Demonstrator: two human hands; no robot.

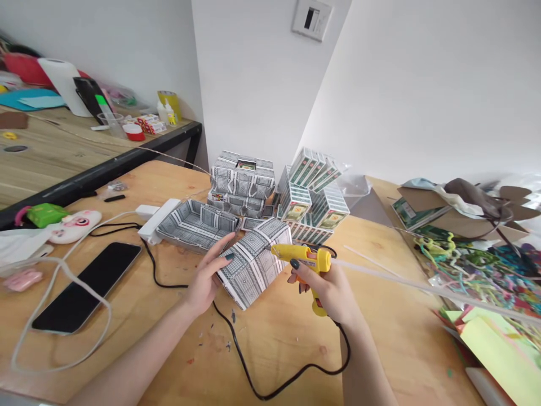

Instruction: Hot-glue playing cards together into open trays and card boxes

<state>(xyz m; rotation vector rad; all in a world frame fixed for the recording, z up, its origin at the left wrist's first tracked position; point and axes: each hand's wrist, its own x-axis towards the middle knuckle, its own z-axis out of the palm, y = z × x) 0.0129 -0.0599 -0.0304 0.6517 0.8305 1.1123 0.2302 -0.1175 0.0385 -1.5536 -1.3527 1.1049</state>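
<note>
My left hand [209,276] grips the left edge of a box-like piece made of patterned playing cards [256,265], held tilted above the table. In my right hand [323,287] is a yellow hot glue gun [300,256], its nozzle pointing left at the card piece's right side. A long clear glue stick [380,273] sticks out of the gun's back end. Behind the left hand lies an open tray made of cards [198,223]. Farther back stands a stacked structure of the same cards [243,180].
Stacks of boxed card decks [315,197] stand at the back. A phone [87,287], a white cable and a white power strip [158,220] lie at left. The gun's black cord [253,389] loops across the front. Coloured pipe cleaners [477,265] and papers [499,344] fill the right side.
</note>
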